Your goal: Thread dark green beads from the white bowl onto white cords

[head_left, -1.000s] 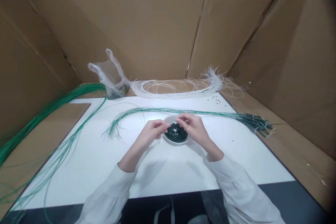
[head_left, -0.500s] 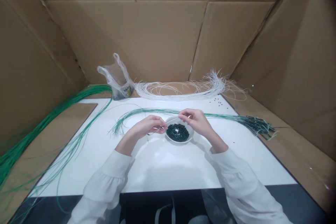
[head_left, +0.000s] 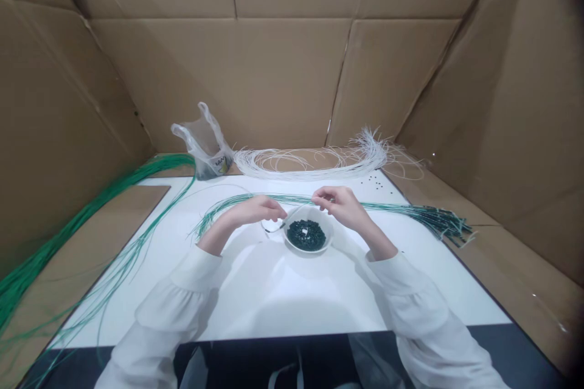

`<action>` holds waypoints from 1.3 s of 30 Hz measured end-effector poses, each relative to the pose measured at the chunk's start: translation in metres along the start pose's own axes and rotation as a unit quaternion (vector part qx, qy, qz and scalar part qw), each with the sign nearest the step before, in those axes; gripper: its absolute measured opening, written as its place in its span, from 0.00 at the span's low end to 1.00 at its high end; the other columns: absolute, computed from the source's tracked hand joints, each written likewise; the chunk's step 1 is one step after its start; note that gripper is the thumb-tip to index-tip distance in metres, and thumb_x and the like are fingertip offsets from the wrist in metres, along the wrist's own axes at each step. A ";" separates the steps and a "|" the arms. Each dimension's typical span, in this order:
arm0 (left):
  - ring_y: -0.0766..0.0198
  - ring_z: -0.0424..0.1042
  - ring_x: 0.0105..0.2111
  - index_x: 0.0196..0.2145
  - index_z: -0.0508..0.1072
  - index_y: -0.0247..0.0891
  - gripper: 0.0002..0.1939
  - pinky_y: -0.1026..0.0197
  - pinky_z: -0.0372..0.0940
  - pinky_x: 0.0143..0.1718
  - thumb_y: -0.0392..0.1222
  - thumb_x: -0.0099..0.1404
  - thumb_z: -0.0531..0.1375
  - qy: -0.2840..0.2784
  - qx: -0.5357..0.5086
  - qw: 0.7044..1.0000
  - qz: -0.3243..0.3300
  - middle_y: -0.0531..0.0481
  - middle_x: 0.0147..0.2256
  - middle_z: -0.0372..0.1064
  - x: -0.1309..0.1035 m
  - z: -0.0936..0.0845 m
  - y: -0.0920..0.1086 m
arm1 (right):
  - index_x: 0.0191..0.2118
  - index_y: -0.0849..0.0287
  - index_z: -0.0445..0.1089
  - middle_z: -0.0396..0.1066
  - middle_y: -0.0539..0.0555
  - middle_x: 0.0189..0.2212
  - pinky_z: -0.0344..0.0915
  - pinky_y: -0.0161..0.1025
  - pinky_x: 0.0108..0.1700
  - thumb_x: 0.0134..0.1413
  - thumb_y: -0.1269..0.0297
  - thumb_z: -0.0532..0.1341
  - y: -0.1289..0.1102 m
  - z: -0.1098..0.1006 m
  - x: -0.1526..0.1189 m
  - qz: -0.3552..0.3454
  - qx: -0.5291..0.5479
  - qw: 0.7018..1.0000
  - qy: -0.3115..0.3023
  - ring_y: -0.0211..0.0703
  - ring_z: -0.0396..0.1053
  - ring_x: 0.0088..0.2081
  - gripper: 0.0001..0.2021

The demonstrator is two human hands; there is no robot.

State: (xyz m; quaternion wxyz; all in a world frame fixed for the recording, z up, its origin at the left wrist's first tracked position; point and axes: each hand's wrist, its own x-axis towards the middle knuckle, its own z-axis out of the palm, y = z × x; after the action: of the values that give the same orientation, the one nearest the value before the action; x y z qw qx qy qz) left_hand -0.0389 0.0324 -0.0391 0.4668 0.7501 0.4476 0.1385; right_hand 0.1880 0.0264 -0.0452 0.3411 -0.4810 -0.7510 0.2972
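My left hand is closed in a pinch at the left rim of a white bowl, on a thin pale string. Below its fingers the string curves in a loop, with a few dark beads on it. My right hand, also pinching, is over the bowl's far right edge. The string runs faintly between both hands, above the bowl. Small dark green beads fill the bowl, with a small white speck among them. My fingers hide the string's ends.
Behind the hands lies a bundle of green strings, its right end dark with beads. Farther back are a coil of white strings, a plastic bag and scattered dark beads. Long green strands cross the left side. Cardboard walls enclose the table.
My left hand has turned palm down and shifted slightly left, and the beaded loop now hangs below it. My right hand stays nearly in place. The view has tilted slightly.
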 end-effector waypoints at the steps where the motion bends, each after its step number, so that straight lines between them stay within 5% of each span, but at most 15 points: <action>1: 0.61 0.68 0.33 0.34 0.76 0.36 0.14 0.64 0.60 0.34 0.44 0.53 0.56 0.017 0.006 1.000 0.011 0.48 0.33 0.73 0.002 0.002 0.004 | 0.25 0.62 0.69 0.70 0.52 0.23 0.62 0.34 0.28 0.47 0.63 0.56 0.001 0.003 0.000 -0.002 0.004 1.000 -0.001 0.37 0.66 0.23 0.09; 4: 0.59 0.68 0.36 0.37 0.75 0.36 0.15 0.62 0.59 0.38 0.44 0.54 0.56 0.081 -0.006 0.995 0.055 0.47 0.37 0.72 0.010 0.014 0.014 | 0.26 0.62 0.69 0.70 0.52 0.23 0.62 0.34 0.28 0.47 0.64 0.56 0.004 0.011 0.003 -0.017 0.011 1.000 0.007 0.37 0.66 0.23 0.08; 7: 0.60 0.69 0.34 0.35 0.75 0.35 0.13 0.62 0.60 0.38 0.43 0.54 0.57 0.085 -0.082 0.989 0.092 0.46 0.34 0.73 0.022 0.028 0.017 | 0.26 0.61 0.69 0.71 0.52 0.24 0.62 0.34 0.30 0.47 0.64 0.56 0.006 0.019 0.006 -0.026 0.018 0.999 0.021 0.37 0.66 0.24 0.08; 13: 0.69 0.61 0.20 0.25 0.75 0.31 0.13 0.66 0.56 0.24 0.45 0.52 0.59 0.131 -0.187 0.973 0.043 0.50 0.20 0.67 0.030 0.039 -0.003 | 0.38 0.60 0.67 0.70 0.53 0.33 0.63 0.34 0.31 0.45 0.61 0.60 0.009 0.021 0.005 -0.032 0.012 0.998 0.049 0.36 0.67 0.27 0.13; 17: 0.73 0.53 0.18 0.26 0.76 0.31 0.15 0.67 0.49 0.20 0.47 0.51 0.59 0.172 -0.203 0.964 0.011 0.50 0.21 0.68 0.027 0.039 -0.017 | 0.24 0.59 0.68 0.69 0.50 0.21 0.60 0.33 0.28 0.38 0.69 0.63 0.018 0.026 -0.001 -0.004 -0.126 0.990 -0.062 0.38 0.65 0.24 0.02; 19: 0.73 0.53 0.18 0.26 0.76 0.31 0.14 0.67 0.49 0.21 0.46 0.50 0.59 0.190 -0.213 0.958 -0.007 0.49 0.23 0.68 0.026 0.040 -0.021 | 0.17 0.58 0.66 0.65 0.49 0.16 0.56 0.33 0.24 0.33 0.73 0.63 0.025 0.033 -0.005 -0.005 -0.197 0.973 -0.125 0.37 0.63 0.21 0.06; 23: 0.72 0.55 0.20 0.27 0.76 0.33 0.13 0.67 0.53 0.24 0.45 0.51 0.58 0.210 -0.218 0.953 -0.014 0.51 0.24 0.68 0.025 0.047 -0.027 | 0.14 0.57 0.63 0.62 0.49 0.14 0.52 0.32 0.21 0.29 0.78 0.61 0.036 0.049 -0.012 -0.087 -0.248 0.957 -0.124 0.37 0.62 0.20 0.09; 28: 0.69 0.58 0.23 0.31 0.76 0.34 0.15 0.66 0.55 0.26 0.47 0.51 0.58 0.236 -0.187 0.953 0.009 0.50 0.23 0.67 0.024 0.053 -0.032 | 0.12 0.57 0.62 0.59 0.48 0.11 0.49 0.32 0.18 0.32 0.77 0.60 0.036 0.054 -0.012 -0.071 -0.223 0.969 -0.078 0.36 0.60 0.17 0.10; 32: 0.69 0.57 0.22 0.31 0.76 0.33 0.16 0.66 0.56 0.26 0.48 0.51 0.58 0.251 -0.198 0.947 0.006 0.50 0.23 0.66 0.022 0.055 -0.028 | 0.11 0.56 0.65 0.61 0.47 0.11 0.47 0.31 0.17 0.28 0.74 0.65 0.031 0.049 -0.010 -0.021 -0.228 0.968 -0.105 0.35 0.59 0.15 0.09; 36: 0.69 0.58 0.22 0.31 0.76 0.33 0.15 0.66 0.56 0.25 0.47 0.52 0.58 0.246 -0.214 0.946 0.004 0.51 0.23 0.65 0.018 0.055 -0.022 | 0.19 0.56 0.71 0.69 0.48 0.16 0.57 0.32 0.23 0.34 0.67 0.65 0.022 0.040 -0.008 -0.003 -0.151 0.979 -0.137 0.37 0.65 0.19 0.02; 39: 0.67 0.60 0.23 0.28 0.75 0.33 0.13 0.66 0.56 0.26 0.46 0.53 0.58 0.209 -0.199 0.957 0.026 0.51 0.22 0.66 0.014 0.056 -0.017 | 0.30 0.59 0.73 0.73 0.51 0.23 0.63 0.34 0.28 0.44 0.62 0.60 0.015 0.034 -0.006 0.013 -0.009 0.998 -0.055 0.40 0.69 0.25 0.08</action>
State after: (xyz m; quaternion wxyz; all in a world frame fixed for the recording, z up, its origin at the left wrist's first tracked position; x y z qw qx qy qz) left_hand -0.0051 0.0143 -0.0858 0.4988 0.6074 0.4790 0.3909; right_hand 0.1709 0.0222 -0.0781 0.2911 -0.4768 -0.7646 0.3213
